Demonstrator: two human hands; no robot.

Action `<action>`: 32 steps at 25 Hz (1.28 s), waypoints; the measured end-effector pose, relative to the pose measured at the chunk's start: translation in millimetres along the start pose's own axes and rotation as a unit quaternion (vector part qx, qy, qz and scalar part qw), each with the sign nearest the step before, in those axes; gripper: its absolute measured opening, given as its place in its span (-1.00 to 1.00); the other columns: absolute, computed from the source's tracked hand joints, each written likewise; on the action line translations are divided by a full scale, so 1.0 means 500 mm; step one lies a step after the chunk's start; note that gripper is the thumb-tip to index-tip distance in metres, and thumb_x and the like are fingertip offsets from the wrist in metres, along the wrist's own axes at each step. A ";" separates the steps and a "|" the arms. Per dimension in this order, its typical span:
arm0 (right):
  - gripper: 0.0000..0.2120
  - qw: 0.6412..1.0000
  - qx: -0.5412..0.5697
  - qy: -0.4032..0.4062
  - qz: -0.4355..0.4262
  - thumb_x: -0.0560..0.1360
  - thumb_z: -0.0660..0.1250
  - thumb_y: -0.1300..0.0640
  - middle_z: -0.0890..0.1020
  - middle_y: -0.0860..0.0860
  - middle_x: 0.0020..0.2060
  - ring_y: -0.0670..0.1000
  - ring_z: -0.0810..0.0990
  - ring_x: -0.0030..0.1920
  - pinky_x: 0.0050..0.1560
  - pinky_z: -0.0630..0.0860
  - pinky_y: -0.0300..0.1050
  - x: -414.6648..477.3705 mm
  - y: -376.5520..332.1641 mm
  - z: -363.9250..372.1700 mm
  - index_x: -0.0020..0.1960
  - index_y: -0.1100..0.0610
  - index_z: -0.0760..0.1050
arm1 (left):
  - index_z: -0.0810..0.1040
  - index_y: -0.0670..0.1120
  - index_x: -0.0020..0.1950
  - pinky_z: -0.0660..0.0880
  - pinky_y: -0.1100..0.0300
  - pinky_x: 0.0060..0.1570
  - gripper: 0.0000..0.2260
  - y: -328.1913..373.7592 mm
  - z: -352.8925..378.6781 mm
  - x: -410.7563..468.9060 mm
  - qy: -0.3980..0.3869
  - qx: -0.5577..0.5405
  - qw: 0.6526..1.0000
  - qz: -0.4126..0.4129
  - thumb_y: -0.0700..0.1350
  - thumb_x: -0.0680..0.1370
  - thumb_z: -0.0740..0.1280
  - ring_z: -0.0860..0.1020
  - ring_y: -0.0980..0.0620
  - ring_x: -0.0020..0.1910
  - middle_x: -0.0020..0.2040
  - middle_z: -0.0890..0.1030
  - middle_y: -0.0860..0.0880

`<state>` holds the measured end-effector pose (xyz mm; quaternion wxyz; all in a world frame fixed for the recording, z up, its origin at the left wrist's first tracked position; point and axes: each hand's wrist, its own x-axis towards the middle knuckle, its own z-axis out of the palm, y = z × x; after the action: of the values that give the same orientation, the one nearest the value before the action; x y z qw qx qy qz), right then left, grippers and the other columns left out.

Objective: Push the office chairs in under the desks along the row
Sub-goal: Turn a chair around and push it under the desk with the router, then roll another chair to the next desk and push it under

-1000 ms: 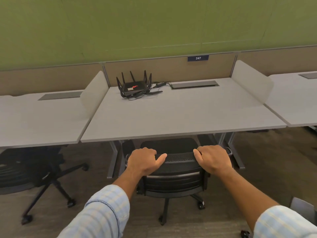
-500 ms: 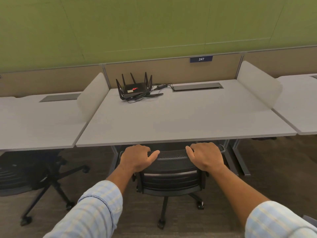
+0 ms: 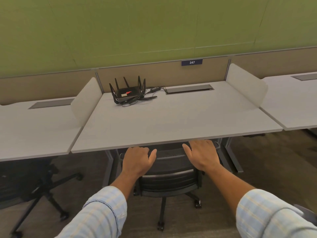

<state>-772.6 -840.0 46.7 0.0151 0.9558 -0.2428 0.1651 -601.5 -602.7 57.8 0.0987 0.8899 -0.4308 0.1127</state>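
A black mesh-backed office chair (image 3: 169, 172) on castors stands in front of the middle grey desk (image 3: 171, 124), its seat hidden under the desktop and the top of its backrest right at the desk's front edge. My left hand (image 3: 137, 160) grips the left part of the backrest's top rim. My right hand (image 3: 203, 154) lies on the right part of the rim, fingers forward and close to the desk edge. A second black chair (image 3: 32, 182) sits mostly under the left desk (image 3: 34, 127).
A black router (image 3: 127, 93) with upright antennas and cables sits at the back of the middle desk. Pale divider panels (image 3: 85, 100) separate the desks. Another desk (image 3: 295, 100) is on the right, with a grey object (image 3: 307, 214) at the bottom right. Desk legs (image 3: 231, 155) flank the chair.
The chair has rolled forward under the middle desk with both hands on its backrest. Its seat has disappeared beneath the desktop and the backrest top now reaches the desk's edge.
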 end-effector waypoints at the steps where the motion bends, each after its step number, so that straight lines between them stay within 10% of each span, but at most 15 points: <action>1: -0.32 1.000 0.008 0.001 0.000 0.74 -0.13 -0.34 0.73 0.00 -0.01 0.10 0.69 0.04 0.23 0.55 0.13 -0.007 -0.001 0.001 0.06 0.06 0.63 | 0.41 0.02 -0.39 0.21 0.18 -0.34 -0.43 0.004 0.001 -0.007 0.019 -0.009 1.000 -0.006 0.28 0.72 0.09 0.32 0.09 -0.49 -0.47 0.39 0.11; 5: -0.26 0.999 0.020 -0.030 -0.012 0.73 -0.15 -0.37 0.60 0.12 0.41 0.20 0.54 0.43 0.58 0.33 0.20 -0.052 0.001 0.002 0.49 0.14 0.45 | 0.65 -0.09 0.11 0.57 -0.06 0.15 -0.47 0.002 0.010 -0.035 0.044 -0.021 0.999 0.006 0.28 0.74 0.08 0.61 -0.06 0.03 0.03 0.70 -0.08; 10: -0.14 0.996 -0.011 -0.088 0.014 0.70 -0.24 -0.44 -0.07 0.10 0.77 0.12 -0.15 0.76 0.72 -0.22 0.14 -0.141 -0.002 -0.006 0.78 0.12 -0.15 | 0.24 -0.21 0.70 0.09 -0.16 0.68 -0.16 0.025 0.016 -0.094 -0.003 0.005 0.999 0.042 0.41 0.69 -0.11 0.19 -0.27 0.71 0.70 0.27 -0.26; 15: -0.17 0.993 -0.007 -0.091 0.072 0.70 -0.23 -0.41 -0.17 0.09 0.77 0.10 -0.23 0.74 0.69 -0.28 0.09 -0.262 -0.004 -0.032 0.77 0.10 -0.25 | 0.02 -0.17 0.76 -0.13 -0.12 0.72 -0.11 0.074 0.000 -0.147 -0.033 0.009 0.995 0.095 0.44 0.64 -0.27 -0.06 -0.18 0.76 0.77 0.00 -0.21; 32: -0.22 0.938 -0.101 -0.047 0.328 0.75 -0.05 -0.29 -0.11 0.13 0.78 0.12 -0.16 0.76 0.70 -0.24 0.10 -0.805 0.089 -0.275 0.77 0.16 -0.17 | 0.12 -0.17 0.74 -0.06 -0.18 0.72 -0.14 0.525 -0.030 -0.364 -0.045 -0.095 0.934 0.341 0.43 0.68 -0.20 0.02 -0.20 0.75 0.75 0.14 -0.22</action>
<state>-1168.9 -679.3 44.4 0.0447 0.8235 -0.5583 0.0903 -920.2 -622.9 40.5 0.1191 0.6798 -0.7213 0.0577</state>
